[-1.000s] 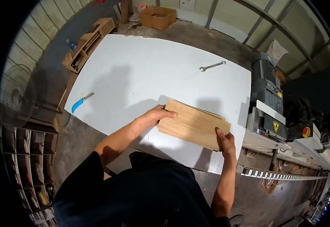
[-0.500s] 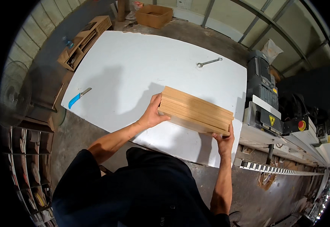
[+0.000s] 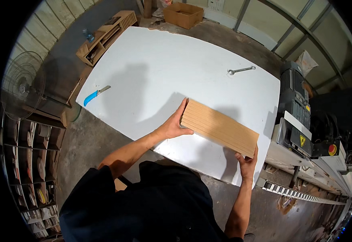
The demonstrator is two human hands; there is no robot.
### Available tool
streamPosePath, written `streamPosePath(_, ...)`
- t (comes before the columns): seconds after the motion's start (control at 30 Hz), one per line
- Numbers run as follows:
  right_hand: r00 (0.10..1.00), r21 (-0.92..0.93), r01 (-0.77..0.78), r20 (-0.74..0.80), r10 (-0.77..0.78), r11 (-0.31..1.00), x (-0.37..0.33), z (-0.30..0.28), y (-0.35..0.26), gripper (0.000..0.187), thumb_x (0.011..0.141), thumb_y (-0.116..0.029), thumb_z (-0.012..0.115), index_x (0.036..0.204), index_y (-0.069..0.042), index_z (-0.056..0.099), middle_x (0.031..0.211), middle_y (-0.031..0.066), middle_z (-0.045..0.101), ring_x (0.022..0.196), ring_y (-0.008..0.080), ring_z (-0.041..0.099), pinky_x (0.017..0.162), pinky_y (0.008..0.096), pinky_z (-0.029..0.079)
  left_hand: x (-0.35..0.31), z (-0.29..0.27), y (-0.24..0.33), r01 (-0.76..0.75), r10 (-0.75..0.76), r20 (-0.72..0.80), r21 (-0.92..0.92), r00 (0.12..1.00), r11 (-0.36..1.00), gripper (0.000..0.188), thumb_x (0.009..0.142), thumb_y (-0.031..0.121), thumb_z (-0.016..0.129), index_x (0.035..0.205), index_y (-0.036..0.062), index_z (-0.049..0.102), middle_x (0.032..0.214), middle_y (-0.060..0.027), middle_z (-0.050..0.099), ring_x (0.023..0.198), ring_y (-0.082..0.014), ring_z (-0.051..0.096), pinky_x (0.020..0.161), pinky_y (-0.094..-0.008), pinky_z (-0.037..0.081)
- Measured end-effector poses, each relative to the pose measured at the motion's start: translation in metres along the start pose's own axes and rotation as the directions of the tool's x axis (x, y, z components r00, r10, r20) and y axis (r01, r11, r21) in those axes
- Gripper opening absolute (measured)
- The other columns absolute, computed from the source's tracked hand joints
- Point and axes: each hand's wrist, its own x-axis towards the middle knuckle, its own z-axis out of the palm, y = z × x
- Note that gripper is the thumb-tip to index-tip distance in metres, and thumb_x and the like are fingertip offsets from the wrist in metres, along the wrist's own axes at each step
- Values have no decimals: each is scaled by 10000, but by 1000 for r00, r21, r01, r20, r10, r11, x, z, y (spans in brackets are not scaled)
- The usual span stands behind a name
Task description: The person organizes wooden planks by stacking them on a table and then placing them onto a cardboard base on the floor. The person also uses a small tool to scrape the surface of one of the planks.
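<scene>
A stack of several light-brown wooden boards (image 3: 221,127) is gripped between my two hands over the near right part of the white tabletop (image 3: 172,60). My left hand (image 3: 176,124) closes on the stack's left end, thumb along the near side and fingers behind the end. At the right end my right hand (image 3: 247,162) holds it, thumb on the near side and fingers up the end face. The boards lie evenly together, with the broad face of the top one showing. Whether the stack touches the table is hard to tell.
On the table lie a blue-handled knife (image 3: 97,95) at the left and a metal wrench (image 3: 241,70) at the far right. A grey machine (image 3: 301,133) with a red button stands close on the right. A fan (image 3: 24,86) and shelving (image 3: 33,161) are at the left, a cardboard box (image 3: 183,15) behind.
The boards, uneven and stepped before, now sit flush, with the top face turned more into view. Both hands keep their hold at the ends. The whole view has shifted slightly.
</scene>
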Motion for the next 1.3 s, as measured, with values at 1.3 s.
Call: streamPosePath(1.3,945,-129,110,320,-63,986,33,-20,-10,1228,583,-49,868,1477,-47,26,1496,182,216,1369,254,276,1095,364,312,13,-24,5,194,-214,199,113,956,974,1150,665,28,791,1495,114,-1,1532,-151,167,1397,-275,217,1119,-389,281)
